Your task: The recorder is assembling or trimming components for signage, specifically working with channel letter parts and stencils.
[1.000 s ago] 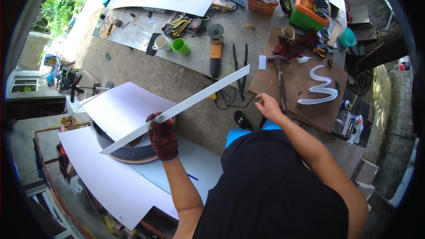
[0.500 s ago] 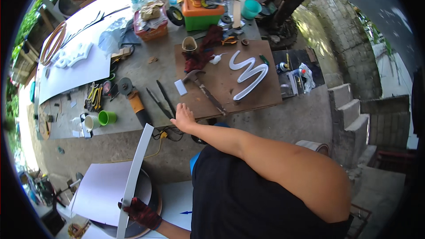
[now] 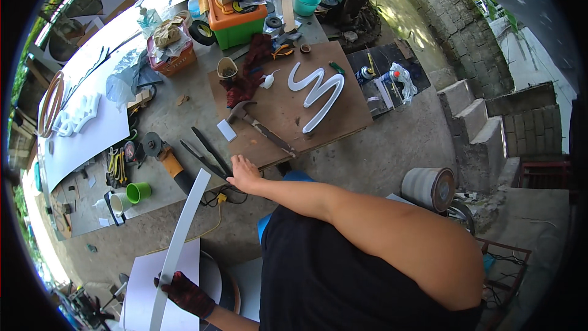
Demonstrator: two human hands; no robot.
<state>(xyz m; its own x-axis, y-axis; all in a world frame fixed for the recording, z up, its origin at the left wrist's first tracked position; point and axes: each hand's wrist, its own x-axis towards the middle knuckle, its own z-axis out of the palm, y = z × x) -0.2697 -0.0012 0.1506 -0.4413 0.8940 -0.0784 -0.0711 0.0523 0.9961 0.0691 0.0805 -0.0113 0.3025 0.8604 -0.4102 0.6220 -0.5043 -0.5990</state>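
Note:
My left hand (image 3: pixel 188 295), in a dark red and black glove, is closed round a long, narrow white strip (image 3: pixel 179 242). The strip slants upward toward the table edge. My bare right hand (image 3: pixel 244 175) is at the front edge of the table, fingers apart from the thumb. Just beside it lies a dark tool with two long arms (image 3: pixel 211 152) spread in a V; my hand partly hides its near end. A hammer (image 3: pixel 262 127) with a worn handle and a small white block (image 3: pixel 226 130) lie beyond my fingers. Left of the tool is an orange angle grinder (image 3: pixel 170 162).
A brown board (image 3: pixel 331 107) on the table carries a white zigzag-shaped piece (image 3: pixel 316 93) and a small white bottle (image 3: pixel 267 80). Farther back stand an orange and green toolbox (image 3: pixel 236 15) and a red basket (image 3: pixel 173 61). Green cup (image 3: pixel 138 192) stands near the left front edge.
The view has shifted, so the table and its contents appear lower and farther left. My left hand still holds the white strip; my right hand stays by the table edge.

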